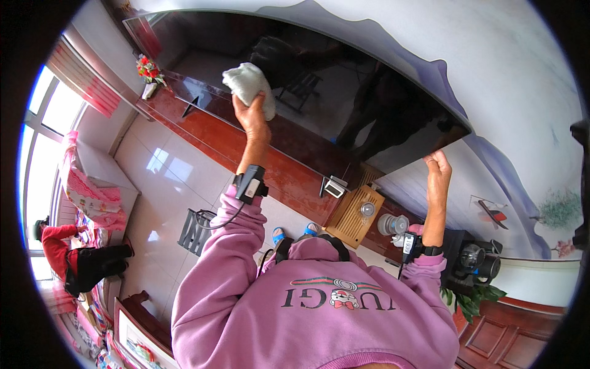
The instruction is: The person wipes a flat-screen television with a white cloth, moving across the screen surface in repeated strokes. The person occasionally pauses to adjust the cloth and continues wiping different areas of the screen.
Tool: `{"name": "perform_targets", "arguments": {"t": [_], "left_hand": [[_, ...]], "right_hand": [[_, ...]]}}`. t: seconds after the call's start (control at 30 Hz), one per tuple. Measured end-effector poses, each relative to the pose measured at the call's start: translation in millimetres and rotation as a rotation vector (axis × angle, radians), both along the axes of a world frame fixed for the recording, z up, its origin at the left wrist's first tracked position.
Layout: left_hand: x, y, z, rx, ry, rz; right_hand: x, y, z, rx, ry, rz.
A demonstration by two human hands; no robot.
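My left hand (252, 117) grips a folded white cloth (246, 80) and holds it against the dark screen of a large flat-screen television (313, 92). A smeared reflection of the cloth and arm shows beside it on the glass. At the television's lower right edge, my right hand (438, 163) has its thumb and fingers on the frame. The television stands on a long reddish-brown wooden console (207, 140), with a black stand foot (190, 107) visible near its left end.
A slatted wooden tea tray (352, 214) carries a glass vessel (367, 209). Beside it sit a small white device (335, 187) and stacked clear containers (392, 224). A flower arrangement (150, 69) stands at the far left, and a folding stool (191, 230) is behind me. Another person (78, 258) bends near the window.
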State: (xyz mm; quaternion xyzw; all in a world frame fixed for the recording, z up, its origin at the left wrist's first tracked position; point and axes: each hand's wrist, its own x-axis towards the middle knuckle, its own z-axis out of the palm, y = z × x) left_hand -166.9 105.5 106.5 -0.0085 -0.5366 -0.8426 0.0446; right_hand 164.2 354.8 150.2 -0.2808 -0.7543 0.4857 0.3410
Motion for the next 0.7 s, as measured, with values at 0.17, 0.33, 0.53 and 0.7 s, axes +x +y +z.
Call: {"name": "perform_targets", "arguments": {"t": [0.17,0.33,0.53,0.7], "left_hand": [[38,32,-3,-0.106,0.083,-0.052],[72,54,-9,-0.152,0.182,-0.142],[113,70,5,-0.304,0.628,-0.222],[134,78,19,-0.504,0.820,-0.282]], "right_hand": [[-2,-4,3,0.014,0.022,0.005],[-3,-6,5,0.061,-0.011,-0.002],[-1,-10,7,0.087,-0.051,-0.035],[-5,-14,10,0.090,-0.016,-0.044]]}}
